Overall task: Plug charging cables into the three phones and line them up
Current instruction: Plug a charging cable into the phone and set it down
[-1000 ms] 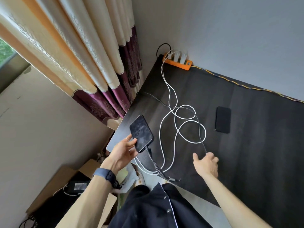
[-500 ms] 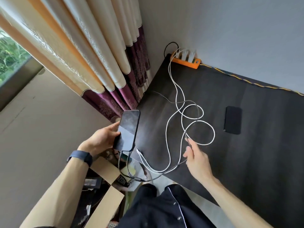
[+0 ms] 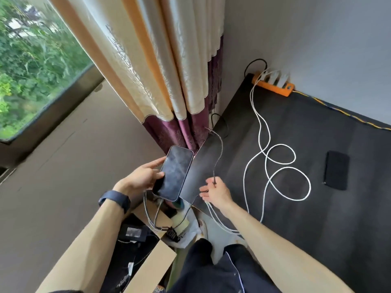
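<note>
A dark tabletop (image 3: pixel 296 218) carries looped white charging cables (image 3: pixel 281 144) from an orange power strip (image 3: pixel 273 86) and a flat black phone (image 3: pixel 336 173) lying well right. Off its near-left corner the left hand (image 3: pixel 139 178) grips a second dark glass phone (image 3: pixel 174 172), likely readying its port, while the right hand (image 3: pixel 218 193) pinches a thin dark cable (image 3: pixel 218 159). That hand has moved from the white loops toward the phone.

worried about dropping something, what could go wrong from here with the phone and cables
The left hand holds the phone out past the table edge, above a cardboard box; a slip could drop it. The white cables lie in crossed loops; tugging the dark cable pinched in the right hand might snag them.
</note>
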Demonstrator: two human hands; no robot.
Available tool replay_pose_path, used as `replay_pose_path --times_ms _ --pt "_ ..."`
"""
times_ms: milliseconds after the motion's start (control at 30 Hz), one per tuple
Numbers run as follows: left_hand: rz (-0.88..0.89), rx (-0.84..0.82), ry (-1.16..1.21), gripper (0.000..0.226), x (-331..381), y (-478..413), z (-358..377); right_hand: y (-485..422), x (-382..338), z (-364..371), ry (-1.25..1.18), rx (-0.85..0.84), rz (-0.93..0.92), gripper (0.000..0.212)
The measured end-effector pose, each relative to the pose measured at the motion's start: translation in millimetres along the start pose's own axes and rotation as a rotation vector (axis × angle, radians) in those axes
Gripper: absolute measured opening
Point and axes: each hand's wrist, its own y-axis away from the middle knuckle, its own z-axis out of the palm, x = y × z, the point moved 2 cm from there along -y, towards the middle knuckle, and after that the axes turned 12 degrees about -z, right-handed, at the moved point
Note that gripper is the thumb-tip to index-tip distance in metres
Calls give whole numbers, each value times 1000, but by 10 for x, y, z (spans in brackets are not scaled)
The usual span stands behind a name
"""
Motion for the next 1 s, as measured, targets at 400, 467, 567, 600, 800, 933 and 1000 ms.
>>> replay_pose_path --times_ms 400,467,567,600,800,933,1000 --pt "-6 -39 -256 59 -135 -658 351 -556 110 -42 33 270 102 17" --pt "-27 -16 -261 60 -174 -777 328 -667 37 -100 19 346 68 12" --pt "-24 29 -270 60 -177 -976 329 -896 -45 -220 64 414 47 21" --pt "-24 45 -270 61 -186 -1065 339 -968 -22 -254 99 401 51 32" --pt "11 208 -395 61 -260 -1377 406 -693 228 -232 432 276 47 60" --pt "49 358 -497 56 -242 -1302 524 -379 438 -90 416 238 25 53" --pt "103 405 -566 54 -238 -1281 589 -275 500 -23 434 220 -25 54"
